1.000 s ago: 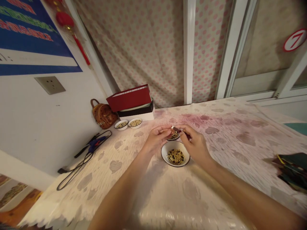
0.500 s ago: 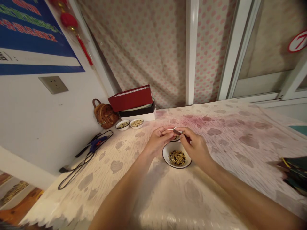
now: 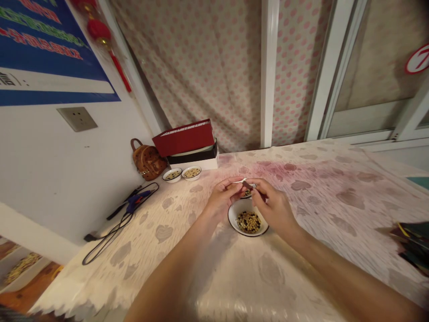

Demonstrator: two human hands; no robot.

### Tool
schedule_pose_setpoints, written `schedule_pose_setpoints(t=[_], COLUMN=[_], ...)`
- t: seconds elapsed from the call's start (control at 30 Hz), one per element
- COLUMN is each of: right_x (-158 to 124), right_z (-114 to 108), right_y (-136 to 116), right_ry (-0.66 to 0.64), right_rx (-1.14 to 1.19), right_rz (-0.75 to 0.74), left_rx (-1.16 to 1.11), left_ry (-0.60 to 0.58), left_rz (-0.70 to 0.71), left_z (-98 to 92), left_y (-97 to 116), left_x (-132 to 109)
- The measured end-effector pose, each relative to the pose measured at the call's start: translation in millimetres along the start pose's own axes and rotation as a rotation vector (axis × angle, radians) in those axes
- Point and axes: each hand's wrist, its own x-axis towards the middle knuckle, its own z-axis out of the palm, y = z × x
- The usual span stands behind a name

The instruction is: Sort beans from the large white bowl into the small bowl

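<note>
My left hand [image 3: 224, 196] is closed in a pinch, with a thin white piece [image 3: 244, 180] at its fingertips, too small to make out fully. My right hand [image 3: 272, 202] is closed round a flat brown strip [image 3: 248, 185], whose end points at the left fingertips. Both hands meet above the bowls, fingertips almost touching. Below them stands a white dark-rimmed bowl [image 3: 233, 224] holding small yellow and black bean-like pieces [image 3: 248, 222]. Just behind it, a smaller bowl [image 3: 248, 195] with similar pieces is partly hidden by the fingers.
Two small bowls of pieces [image 3: 172, 175] [image 3: 191, 172] stand at the back left, before stacked boxes [image 3: 187, 139] and a brown mini backpack [image 3: 148, 161]. A blue glue gun [image 3: 136, 201] with a looped black cord lies left. Dark fabric [image 3: 415, 241] rests at the right edge.
The brown strip has tilted a little between the fingers, and less of the thin white piece shows. Both hands stay over the bowls; the whole view has shifted very slightly.
</note>
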Motion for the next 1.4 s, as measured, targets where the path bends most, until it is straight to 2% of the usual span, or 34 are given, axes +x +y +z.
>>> schedule_pose_setpoints(t=[0.23,0.43,0.6,0.67,0.8,0.9,1.03,1.23,1.4], right_x=[-0.5,1.1,6.1,7.4,8.0,7.8,7.3,7.9,8.9], right_z=[1.6,-2.5,-8.1,-9.4,-10.3,-10.2,-10.6,-11.9,-11.7], right_y=[1.1,-2.3,-0.9,-0.2,-0.3,-0.5,0.2,-0.6,-2.2], right_ry=[-0.021,0.027,0.144,0.166,0.173,0.175,0.162,0.152,0.181], right_rx=[0.021,-0.015,-0.03,-0.023,-0.019,-0.015,0.003,0.003,0.001], right_rz=[0.034,0.041,0.076,0.072,0.055,0.051,0.071,0.07,0.04], left_rx=[0.05,0.143,0.679,0.882,1.337,1.621,1.716,1.791,1.735], left_ry=[-0.038,0.029,-0.099,-0.116,0.042,0.127,0.046,-0.042,-0.054], left_rz=[0.027,0.076,0.097,0.138,0.196,0.166,0.087,-0.029,-0.011], left_z=[0.9,-3.8,-8.4,-9.8,-12.9,-13.4,-7.5,5.1,1.2], left_y=[-3.9,1.2,6.7,6.7,11.9,22.2,30.1,15.7,10.0], left_x=[0.6,1.8,-0.2,0.5,9.3,21.5,42.6,73.4,74.5])
